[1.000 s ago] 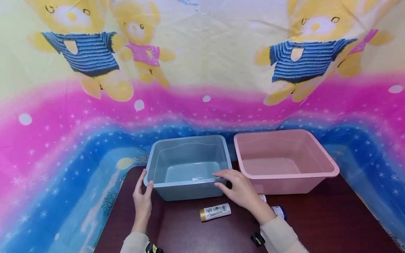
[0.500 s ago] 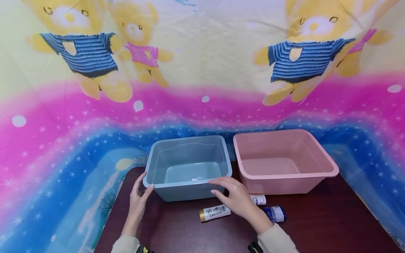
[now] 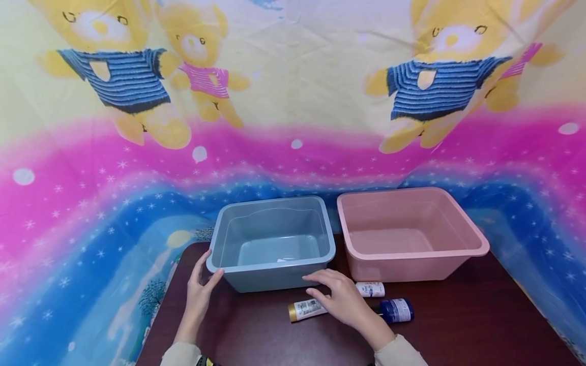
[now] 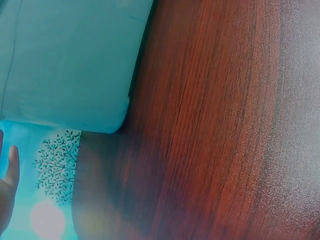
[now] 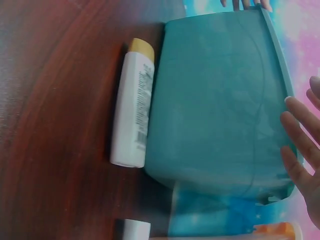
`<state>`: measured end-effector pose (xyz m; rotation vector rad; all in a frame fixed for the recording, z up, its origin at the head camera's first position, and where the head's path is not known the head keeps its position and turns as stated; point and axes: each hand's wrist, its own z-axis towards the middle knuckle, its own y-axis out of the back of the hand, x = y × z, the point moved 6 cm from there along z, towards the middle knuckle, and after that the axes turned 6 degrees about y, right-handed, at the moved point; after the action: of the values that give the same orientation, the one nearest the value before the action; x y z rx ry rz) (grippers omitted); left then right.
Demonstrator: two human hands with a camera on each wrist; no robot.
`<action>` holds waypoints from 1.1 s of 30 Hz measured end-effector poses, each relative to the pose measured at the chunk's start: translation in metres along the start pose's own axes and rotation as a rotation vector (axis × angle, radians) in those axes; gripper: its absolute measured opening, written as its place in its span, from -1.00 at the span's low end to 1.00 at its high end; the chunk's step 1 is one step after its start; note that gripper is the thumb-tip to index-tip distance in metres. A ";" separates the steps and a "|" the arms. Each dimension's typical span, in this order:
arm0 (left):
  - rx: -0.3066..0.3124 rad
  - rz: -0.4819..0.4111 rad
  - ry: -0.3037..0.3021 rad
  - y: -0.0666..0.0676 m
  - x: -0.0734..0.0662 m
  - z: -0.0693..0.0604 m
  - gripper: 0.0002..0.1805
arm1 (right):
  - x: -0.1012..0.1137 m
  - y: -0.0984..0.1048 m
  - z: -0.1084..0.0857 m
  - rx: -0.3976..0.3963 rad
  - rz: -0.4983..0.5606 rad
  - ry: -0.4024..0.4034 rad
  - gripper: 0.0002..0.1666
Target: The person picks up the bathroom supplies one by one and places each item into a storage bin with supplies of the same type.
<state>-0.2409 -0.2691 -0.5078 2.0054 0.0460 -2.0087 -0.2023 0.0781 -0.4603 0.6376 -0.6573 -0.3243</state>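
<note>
A grey-blue plastic basin (image 3: 270, 277) stands on the dark wooden table. My left hand (image 3: 198, 300) is at its front left corner, thumb by the front wall and fingers along the left side, fairly straight. My right hand (image 3: 341, 300) hovers in front of the basin's right part, fingers loosely extended, holding nothing. Below that hand lies a white tube with a gold cap (image 3: 304, 309), partly covered by it; the right wrist view shows the same tube (image 5: 132, 107) lying beside the basin. A white bottle (image 3: 372, 290) and a blue container (image 3: 397, 310) lie to the right.
A pink basin (image 3: 416, 267) stands right of the blue one, close beside it. Behind both hangs a cloth backdrop (image 3: 293, 152) printed with bears. The table (image 3: 270, 340) spreads in front toward the person.
My right hand has come off the basin's front rim and lowered slightly, toward the tube. The left hand stays at the corner. More of the white bottle and blue container shows.
</note>
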 end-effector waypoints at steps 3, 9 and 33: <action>-0.003 -0.003 0.007 0.000 0.001 0.001 -0.28 | -0.002 -0.002 -0.004 -0.002 0.005 -0.008 -0.67; -0.016 0.012 0.009 0.002 0.002 0.000 -0.29 | -0.004 -0.006 -0.011 0.000 0.001 0.004 -0.67; -0.028 -0.040 0.040 -0.001 0.008 0.004 -0.30 | -0.020 -0.037 -0.039 0.045 -0.037 -0.006 -0.64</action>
<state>-0.2443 -0.2709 -0.5158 2.0427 0.1232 -1.9804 -0.1948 0.0761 -0.5173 0.6927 -0.6608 -0.3465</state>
